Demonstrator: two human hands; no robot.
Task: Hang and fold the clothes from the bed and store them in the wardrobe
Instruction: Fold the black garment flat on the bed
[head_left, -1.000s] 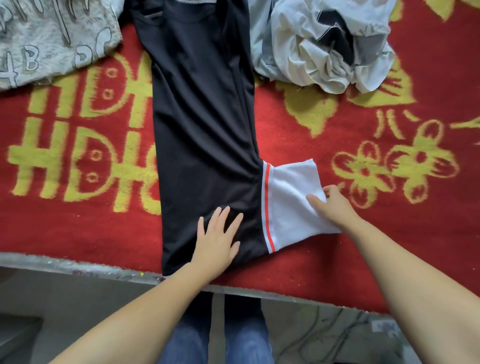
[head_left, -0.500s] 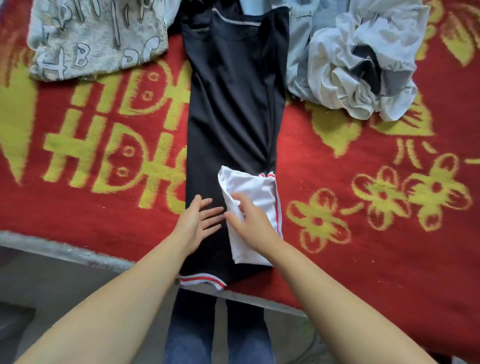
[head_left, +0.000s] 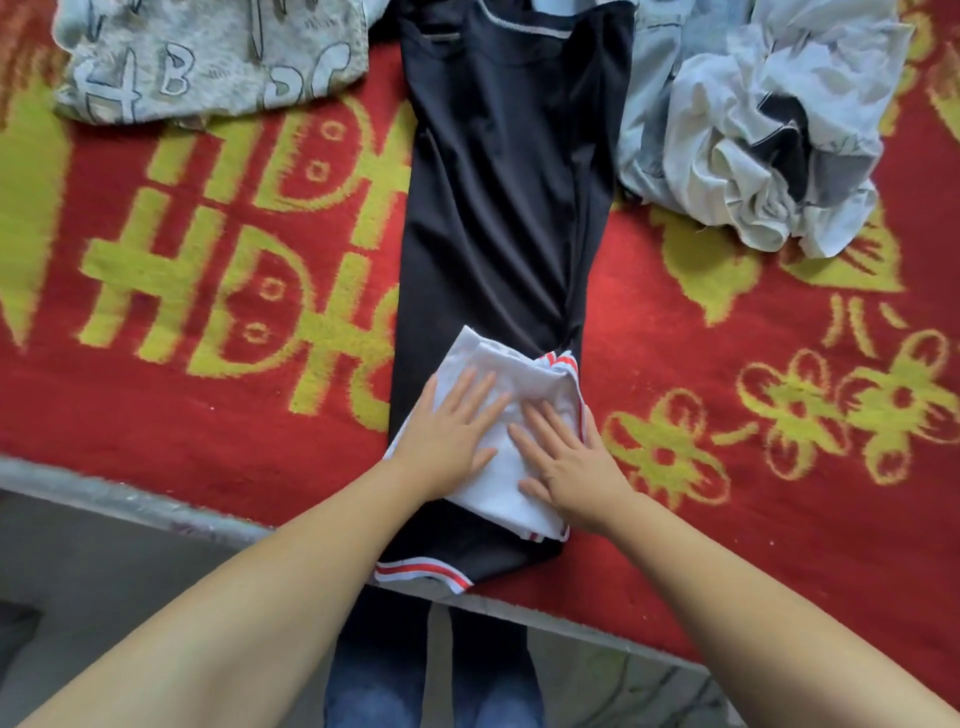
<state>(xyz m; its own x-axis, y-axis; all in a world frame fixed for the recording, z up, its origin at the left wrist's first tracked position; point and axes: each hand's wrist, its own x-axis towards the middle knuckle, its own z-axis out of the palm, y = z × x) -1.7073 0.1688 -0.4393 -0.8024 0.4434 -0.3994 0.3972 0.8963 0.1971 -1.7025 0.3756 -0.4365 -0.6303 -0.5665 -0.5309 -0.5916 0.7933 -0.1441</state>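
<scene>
Head view: the black shirt (head_left: 498, 218) lies lengthwise on the red bed cover (head_left: 727, 545), folded to a narrow strip. Its white sleeve (head_left: 511, 467) is turned in, and the left hand (head_left: 447, 436) and right hand (head_left: 576, 462) press it flat with straight fingers. Crosswise folds seem left. The grey printed garment (head_left: 208, 57) and crumpled pale clothes (head_left: 753, 130) wait untouched, cut off above. No wardrobe or hanger shows.
</scene>
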